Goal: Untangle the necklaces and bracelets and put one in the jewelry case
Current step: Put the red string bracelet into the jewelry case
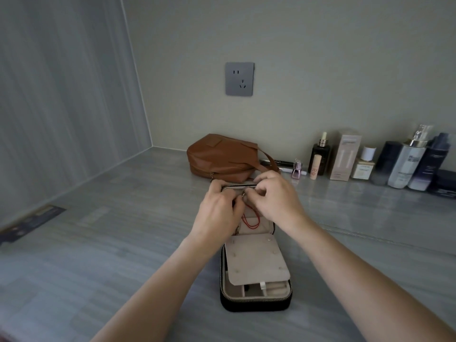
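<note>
A black zip-around jewelry case (255, 306) lies open on the grey counter, its beige lining and a beige flap (256, 261) showing. My left hand (217, 213) and my right hand (277, 196) meet above the far half of the case, fingers curled, pinching a small metal clasp between them. A red cord bracelet (250, 222) hangs from the pinch down onto the lining. A thin chain (237, 229) shows beside my left wrist, mostly hidden.
A brown leather bag (222, 156) sits right behind the case against the wall. Several cosmetic bottles and boxes (370, 161) line the back right. A wall socket (239, 79) is above. A dark strip (32, 222) lies at the left edge.
</note>
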Tool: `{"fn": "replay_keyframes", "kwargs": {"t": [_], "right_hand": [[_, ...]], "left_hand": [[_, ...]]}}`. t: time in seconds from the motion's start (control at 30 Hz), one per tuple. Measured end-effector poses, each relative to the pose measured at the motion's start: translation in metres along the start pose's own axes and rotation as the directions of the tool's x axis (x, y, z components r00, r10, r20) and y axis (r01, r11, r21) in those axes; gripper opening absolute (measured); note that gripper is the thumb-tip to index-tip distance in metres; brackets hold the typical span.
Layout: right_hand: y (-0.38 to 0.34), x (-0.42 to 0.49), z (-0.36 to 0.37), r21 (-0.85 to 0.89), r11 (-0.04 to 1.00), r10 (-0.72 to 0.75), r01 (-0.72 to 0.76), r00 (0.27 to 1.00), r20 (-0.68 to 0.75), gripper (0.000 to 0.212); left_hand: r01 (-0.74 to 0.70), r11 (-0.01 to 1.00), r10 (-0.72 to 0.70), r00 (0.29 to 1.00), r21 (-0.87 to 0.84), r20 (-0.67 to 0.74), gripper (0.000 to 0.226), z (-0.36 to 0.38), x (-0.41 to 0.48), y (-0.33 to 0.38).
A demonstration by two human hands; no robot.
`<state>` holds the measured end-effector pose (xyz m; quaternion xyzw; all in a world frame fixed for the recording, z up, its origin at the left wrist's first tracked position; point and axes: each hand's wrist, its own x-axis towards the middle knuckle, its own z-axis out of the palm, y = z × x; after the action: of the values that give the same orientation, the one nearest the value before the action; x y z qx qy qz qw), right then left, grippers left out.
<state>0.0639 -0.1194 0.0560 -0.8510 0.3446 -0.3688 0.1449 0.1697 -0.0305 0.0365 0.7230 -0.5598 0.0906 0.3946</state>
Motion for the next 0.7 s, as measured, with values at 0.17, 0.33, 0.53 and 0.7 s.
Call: {"fn": "replay_keyframes", "kwargs": {"t": [0.17, 0.33, 0.53, 0.7], "right_hand": [[0.002, -0.002, 0.001, -0.023, 0.997, -0.067, 0.067, 0.998, 0.005, 0.036], [0.001, -0.003, -0.003, -0.091, 0.992, -0.083, 0.089, 0.994, 0.067, 0.038], [0.005, -0.001, -0.004, -0.06, 0.991, 0.133, -0.12, 0.934, 0.331, 0.044], [0.002, 0.001, -0.016, -0.007, 0.983, 0.172, -0.184, 0.901, 0.398, 0.045]], "left_hand": [[0.033, 0.999, -0.033, 0.999, 0.013, -0.008, 0.027, 0.003, 0.001, -0.001], [0.062, 0.998, -0.062, 0.998, 0.004, 0.004, 0.033, 0.006, 0.002, -0.001], [0.035, 0.998, -0.034, 0.999, -0.042, 0.039, 0.027, 0.011, -0.003, -0.002], [0.01, 0.984, -0.013, 1.0, -0.179, -0.019, 0.033, 0.008, -0.005, -0.001]]}}
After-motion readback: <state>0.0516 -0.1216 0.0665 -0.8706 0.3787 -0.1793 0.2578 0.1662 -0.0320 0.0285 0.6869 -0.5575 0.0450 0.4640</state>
